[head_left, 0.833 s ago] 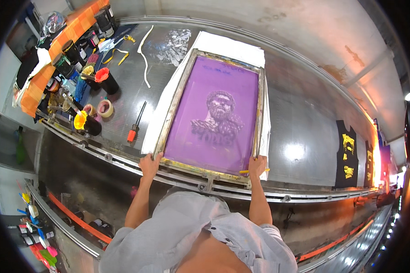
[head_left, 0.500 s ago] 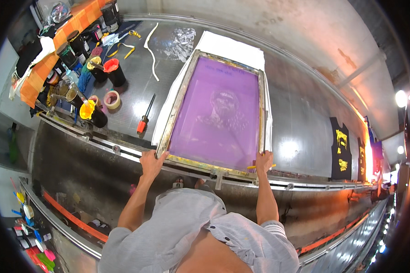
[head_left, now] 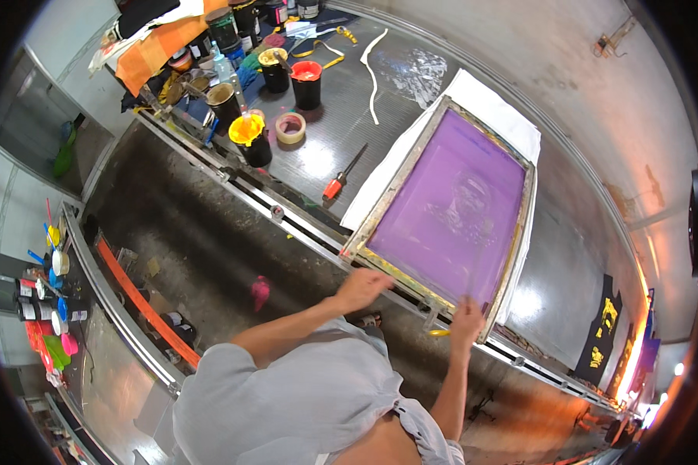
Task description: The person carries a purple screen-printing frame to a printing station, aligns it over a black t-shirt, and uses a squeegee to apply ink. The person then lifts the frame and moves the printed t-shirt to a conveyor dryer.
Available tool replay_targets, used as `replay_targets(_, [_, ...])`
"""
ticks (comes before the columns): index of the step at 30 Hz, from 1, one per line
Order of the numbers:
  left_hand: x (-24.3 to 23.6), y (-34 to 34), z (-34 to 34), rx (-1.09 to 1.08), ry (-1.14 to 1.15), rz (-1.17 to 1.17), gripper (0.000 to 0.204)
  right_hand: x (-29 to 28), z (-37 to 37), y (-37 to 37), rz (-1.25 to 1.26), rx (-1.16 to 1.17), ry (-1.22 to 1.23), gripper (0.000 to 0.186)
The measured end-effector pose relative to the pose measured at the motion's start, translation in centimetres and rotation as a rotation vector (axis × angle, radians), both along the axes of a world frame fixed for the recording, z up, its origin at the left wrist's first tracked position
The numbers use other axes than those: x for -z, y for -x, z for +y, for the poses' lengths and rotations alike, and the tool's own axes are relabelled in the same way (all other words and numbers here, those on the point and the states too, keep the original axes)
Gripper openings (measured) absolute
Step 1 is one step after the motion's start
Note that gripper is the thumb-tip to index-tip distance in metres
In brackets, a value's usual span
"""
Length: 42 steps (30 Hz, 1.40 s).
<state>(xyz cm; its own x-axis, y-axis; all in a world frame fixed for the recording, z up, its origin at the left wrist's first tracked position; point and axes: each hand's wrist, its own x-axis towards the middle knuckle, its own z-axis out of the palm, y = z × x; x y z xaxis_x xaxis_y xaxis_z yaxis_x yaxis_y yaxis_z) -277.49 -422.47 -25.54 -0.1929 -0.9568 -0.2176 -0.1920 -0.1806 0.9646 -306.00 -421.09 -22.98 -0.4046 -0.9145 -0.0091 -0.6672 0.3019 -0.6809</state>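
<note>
A screen-printing frame (head_left: 411,167) with purple mesh rests on a white sheet (head_left: 485,97) on the long table. A faint pale portrait image (head_left: 473,198) shows in the mesh. My left hand (head_left: 362,290) hovers off the frame's near left corner, fingers stretched loosely and nothing in them. At the near right corner, my right hand (head_left: 467,322) is closed round a slim yellow-ended tool (head_left: 440,333), whose kind I cannot make out. Whether that hand also touches the frame is unclear.
Left of the frame lie a red-handled tool (head_left: 335,186), a tape roll (head_left: 291,128) and a white strip (head_left: 374,74). Ink pots, one yellow (head_left: 250,136) and one red (head_left: 307,84), stand farther left. A dark printed shirt (head_left: 599,333) lies to the right.
My left hand has let go of the frame's near left corner and moved right. The yellow-ended tool has turned in my right hand. The view has swung left.
</note>
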Motion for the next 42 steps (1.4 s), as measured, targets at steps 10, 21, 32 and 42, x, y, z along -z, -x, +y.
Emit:
replay_targets(10, [-0.7,-0.6,-9.8,-0.39,-0.326,0.612,0.016,-6.6,0.5,-15.3,0.105,-0.579,0.441,0.041])
replay_targets(21, [15.2,-30.9,-30.2,-0.45,0.595,-0.717,0.025,3.2,12.9,2.2,-0.09,0.214,0.142,0.02])
replay_targets(32, [9.6,-15.4,-23.4,-0.547,0.391,-1.188,0.027,21.1,40.8,2.1,0.097,0.365,-0.846,0.021])
replay_targets(42, [15.3,-16.5,-21.8,-0.401,0.429,-1.218,0.048,24.8,41.6,5.8,-0.001,0.178,-0.851,0.024])
